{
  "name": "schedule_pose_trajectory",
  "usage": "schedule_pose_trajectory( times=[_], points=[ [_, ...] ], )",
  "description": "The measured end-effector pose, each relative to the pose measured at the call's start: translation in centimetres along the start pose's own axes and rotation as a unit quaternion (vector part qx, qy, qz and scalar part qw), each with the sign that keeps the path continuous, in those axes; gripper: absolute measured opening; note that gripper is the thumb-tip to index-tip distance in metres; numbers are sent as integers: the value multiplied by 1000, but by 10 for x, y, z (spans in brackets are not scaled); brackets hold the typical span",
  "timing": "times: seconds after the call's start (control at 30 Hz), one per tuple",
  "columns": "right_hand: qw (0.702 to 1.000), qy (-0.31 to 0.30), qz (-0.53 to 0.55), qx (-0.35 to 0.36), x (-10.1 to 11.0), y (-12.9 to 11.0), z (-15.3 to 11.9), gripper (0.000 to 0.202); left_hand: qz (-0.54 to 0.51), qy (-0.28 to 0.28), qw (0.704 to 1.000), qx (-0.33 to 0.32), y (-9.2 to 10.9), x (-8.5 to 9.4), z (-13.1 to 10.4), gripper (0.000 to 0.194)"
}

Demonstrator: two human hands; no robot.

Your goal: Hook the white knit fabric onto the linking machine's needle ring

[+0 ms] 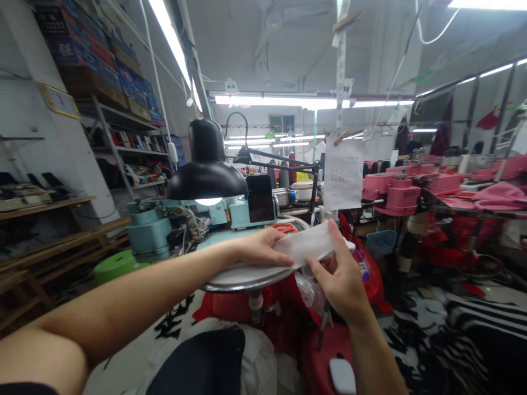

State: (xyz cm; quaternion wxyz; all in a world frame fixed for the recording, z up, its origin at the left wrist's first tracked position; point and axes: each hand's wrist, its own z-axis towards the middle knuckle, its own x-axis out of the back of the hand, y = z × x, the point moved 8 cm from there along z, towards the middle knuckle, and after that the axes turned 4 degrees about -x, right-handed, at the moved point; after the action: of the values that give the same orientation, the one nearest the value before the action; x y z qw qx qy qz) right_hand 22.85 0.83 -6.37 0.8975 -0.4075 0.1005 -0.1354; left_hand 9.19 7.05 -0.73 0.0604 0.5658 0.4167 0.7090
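Note:
A folded strip of white fabric (305, 244) stretches between my two hands, a little above the right side of a round machine plate with a toothed metal rim (247, 286). My left hand (263, 248) is closed on the strip's left part, thumb toward me and the other fingers partly hidden behind the cloth. At the other end, my right hand (341, 277) pinches the strip between thumb and fingers, with the fingers pointing up. White material also lies along the plate under my left wrist.
A black desk lamp (208, 181) hangs low over the machine, left of a dark phone (261, 198) standing upright. A paper sheet (343, 174) hangs ahead. Below the plate are red bags (370, 274) and a pink stool (325, 351). Pink machines (401, 192) stand at right.

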Motion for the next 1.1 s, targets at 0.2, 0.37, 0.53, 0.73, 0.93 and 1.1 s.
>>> schedule_pose_trajectory(
  times=[0.2, 0.37, 0.53, 0.73, 0.93, 1.1],
  points=[
    [993, 26, 99, -55, 25, 13, -12, 90, -38, 5, 999, -32, -4, -4, 0, 48],
    [997, 66, -15, 23, 11, 12, -14, 63, -38, 6, 999, -31, 0, -1, 1, 50],
    [983, -33, -119, 138, -24, -10, -14, 46, 53, -14, 998, 25, 7, 8, -8, 51],
    [996, -27, 71, -35, -8, 6, -16, 90, 15, -21, 999, 41, 0, 4, -11, 49],
    [994, 73, 72, -20, 4, 17, -29, 88, -17, -21, 1000, -6, 1, -1, -6, 46],
    [992, 118, 31, 7, 3, 19, -29, 82, 5, -6, 1000, -5, 1, 3, -7, 46]
  ],
)
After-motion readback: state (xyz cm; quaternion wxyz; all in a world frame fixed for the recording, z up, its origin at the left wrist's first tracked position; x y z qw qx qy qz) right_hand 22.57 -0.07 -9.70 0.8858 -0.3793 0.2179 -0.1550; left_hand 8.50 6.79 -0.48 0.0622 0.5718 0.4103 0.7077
